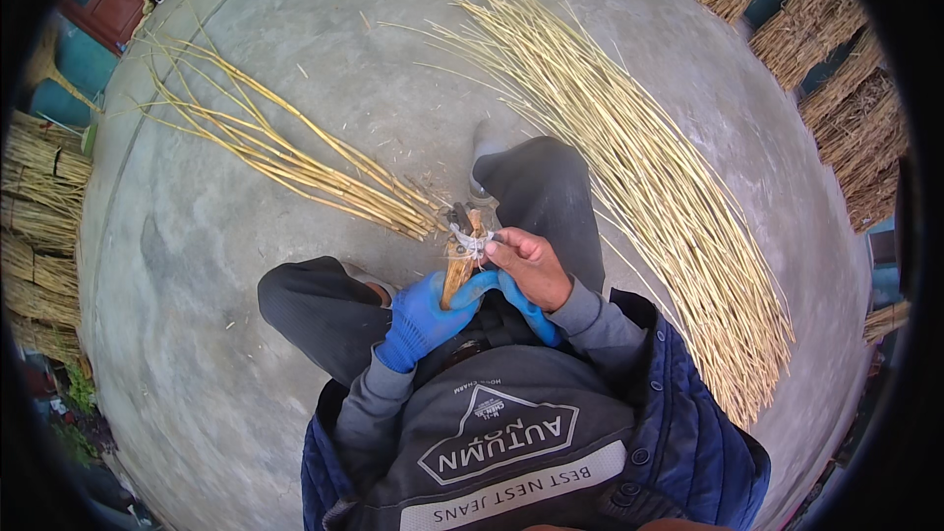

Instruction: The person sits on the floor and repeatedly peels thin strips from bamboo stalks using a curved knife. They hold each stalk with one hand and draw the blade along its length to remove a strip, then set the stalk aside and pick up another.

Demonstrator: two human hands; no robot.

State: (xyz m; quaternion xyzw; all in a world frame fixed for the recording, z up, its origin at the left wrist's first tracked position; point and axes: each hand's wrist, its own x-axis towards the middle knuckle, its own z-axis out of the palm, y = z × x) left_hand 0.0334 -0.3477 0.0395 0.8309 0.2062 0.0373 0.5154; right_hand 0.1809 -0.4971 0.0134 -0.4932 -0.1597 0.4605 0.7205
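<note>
My left hand (pixel 425 320), in a blue knitted work glove, is closed around the lower end of a short wooden piece (pixel 456 277) above my lap. Dark, metal-looking parts stick out of its upper end, and a white cord or wire (pixel 465 245) is wound around it. What kind of tool this is I cannot make out. My bare right hand (pixel 534 267) has its thumb and fingers pinched at the white binding. Another piece of blue glove material (pixel 528 311) lies below my right wrist, partly hidden; whether it is worn I cannot tell.
Thin yellow stalks (pixel 295 182) fan out on the concrete floor (pixel 197 334) ahead left. A large bundle of stalks (pixel 649 187) lies along my right side. Dried bundles stand at the left (pixel 39 226) and far right (pixel 836 79). My knees (pixel 324 315) are bent beside my hands.
</note>
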